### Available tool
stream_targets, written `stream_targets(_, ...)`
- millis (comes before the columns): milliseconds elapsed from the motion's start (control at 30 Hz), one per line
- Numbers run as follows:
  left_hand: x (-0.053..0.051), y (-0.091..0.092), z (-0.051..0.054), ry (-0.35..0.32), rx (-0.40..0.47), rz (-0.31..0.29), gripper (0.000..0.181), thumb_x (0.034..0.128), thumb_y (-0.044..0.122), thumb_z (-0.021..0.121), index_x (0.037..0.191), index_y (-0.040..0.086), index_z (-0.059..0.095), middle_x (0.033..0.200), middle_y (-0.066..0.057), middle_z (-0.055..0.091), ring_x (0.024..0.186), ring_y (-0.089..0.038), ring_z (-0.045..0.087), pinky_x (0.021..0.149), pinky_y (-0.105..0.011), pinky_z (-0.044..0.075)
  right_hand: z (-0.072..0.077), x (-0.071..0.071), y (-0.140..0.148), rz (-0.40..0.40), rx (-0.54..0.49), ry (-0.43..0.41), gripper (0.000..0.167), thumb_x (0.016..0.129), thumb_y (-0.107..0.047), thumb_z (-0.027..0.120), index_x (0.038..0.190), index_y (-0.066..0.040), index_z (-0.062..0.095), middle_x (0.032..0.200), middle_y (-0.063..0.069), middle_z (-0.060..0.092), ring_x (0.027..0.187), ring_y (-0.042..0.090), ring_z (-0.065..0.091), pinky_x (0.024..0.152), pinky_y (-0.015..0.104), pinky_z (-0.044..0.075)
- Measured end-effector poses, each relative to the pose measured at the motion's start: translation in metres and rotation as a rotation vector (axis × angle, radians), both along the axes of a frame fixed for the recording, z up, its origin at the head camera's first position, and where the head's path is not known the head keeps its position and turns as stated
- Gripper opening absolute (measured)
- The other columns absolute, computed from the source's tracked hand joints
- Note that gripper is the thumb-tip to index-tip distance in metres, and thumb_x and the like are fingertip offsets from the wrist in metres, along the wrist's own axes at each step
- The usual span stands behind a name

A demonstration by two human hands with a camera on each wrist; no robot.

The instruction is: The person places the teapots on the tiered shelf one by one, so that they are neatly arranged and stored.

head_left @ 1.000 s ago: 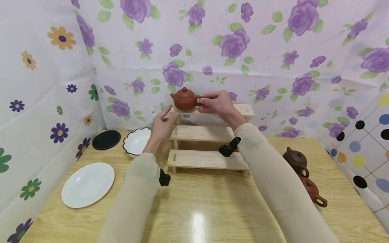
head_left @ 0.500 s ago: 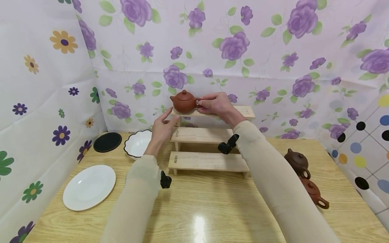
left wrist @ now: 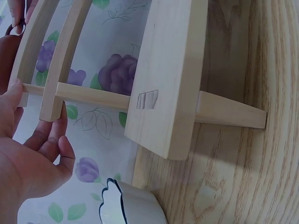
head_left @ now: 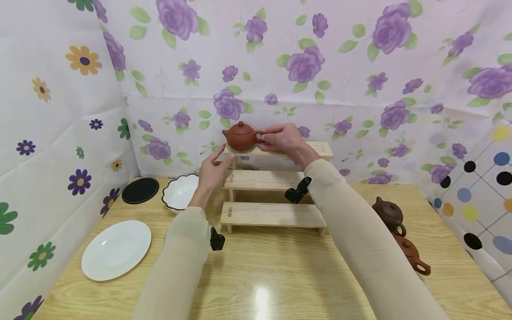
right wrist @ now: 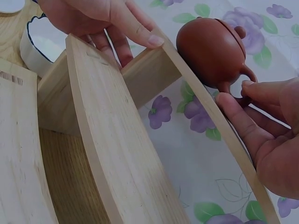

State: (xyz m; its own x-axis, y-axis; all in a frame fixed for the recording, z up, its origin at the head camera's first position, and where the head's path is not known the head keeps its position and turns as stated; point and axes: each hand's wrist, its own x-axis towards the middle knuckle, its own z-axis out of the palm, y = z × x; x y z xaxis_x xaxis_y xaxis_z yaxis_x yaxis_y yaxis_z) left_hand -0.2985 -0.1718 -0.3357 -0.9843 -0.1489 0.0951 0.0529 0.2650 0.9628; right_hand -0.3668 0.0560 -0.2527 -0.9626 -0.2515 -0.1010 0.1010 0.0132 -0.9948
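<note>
A reddish-brown clay teapot (head_left: 241, 136) sits at the left end of the top step of a three-tier wooden stand (head_left: 274, 214), spout to the left. My right hand (head_left: 284, 141) pinches its handle between thumb and fingers, as the right wrist view also shows beside the teapot (right wrist: 210, 52). At the stand's left end, my left hand (head_left: 213, 171) holds the frame. In the left wrist view this hand (left wrist: 32, 158) has its thumb against the top step's end and its other fingers behind the middle step, partly hidden.
A dark brown teapot (head_left: 389, 214) and another reddish teapot (head_left: 411, 253) stand on the table at the right, the latter partly behind my sleeve. Leftward are a white scalloped bowl (head_left: 180, 192), a black round coaster (head_left: 140, 190) and a white plate (head_left: 116, 250). Flowered cloth hangs behind.
The head view has shifted slightly. Both hands and the teapot keep nearly the same places against the stand, with the right hand still on the handle.
</note>
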Motion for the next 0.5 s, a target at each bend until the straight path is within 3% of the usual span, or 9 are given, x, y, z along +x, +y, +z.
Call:
stream_targets(233, -0.001, 0.001, -0.002, -0.004, -0.010, 0.007, 0.060, 0.1050, 0.041, 0.066, 0.161, 0.033, 0.046, 0.135, -0.021, 0.068, 0.113, -0.028, 0.065, 0.068, -0.022, 0.047, -0.001, 0.001, 0.003, 0.009, -0.008, 0.013, 0.030, 0.098, 0.003, 0.071, 0.128, 0.009, 0.071, 0.103, 0.019, 0.079, 0.073, 0.021, 0.079, 0.076, 0.032, 0.064)
stream_targets(367, -0.001, 0.000, -0.002, -0.001, -0.007, 0.005, 0.060, 0.1050, 0.041, 0.066, 0.161, 0.033, 0.046, 0.132, -0.021, 0.069, 0.096, -0.022, 0.065, 0.063, -0.021, 0.047, 0.003, 0.004, 0.010, -0.007, -0.001, 0.034, 0.031, 0.097, 0.003, 0.072, 0.127, 0.010, 0.071, 0.096, 0.018, 0.079, 0.071, 0.021, 0.078, 0.073, 0.033, 0.065)
stream_targets(500, -0.002, 0.000, -0.002, -0.002, 0.012, -0.004, 0.059, 0.1051, 0.041, 0.066, 0.161, 0.034, 0.046, 0.123, -0.019, 0.069, 0.078, -0.014, 0.058, 0.059, -0.021, 0.044, 0.010, 0.008, 0.026, -0.016, 0.014, 0.085, 0.037, 0.096, 0.002, 0.073, 0.131, 0.014, 0.066, 0.101, 0.018, 0.079, 0.074, 0.020, 0.078, 0.073, 0.033, 0.065)
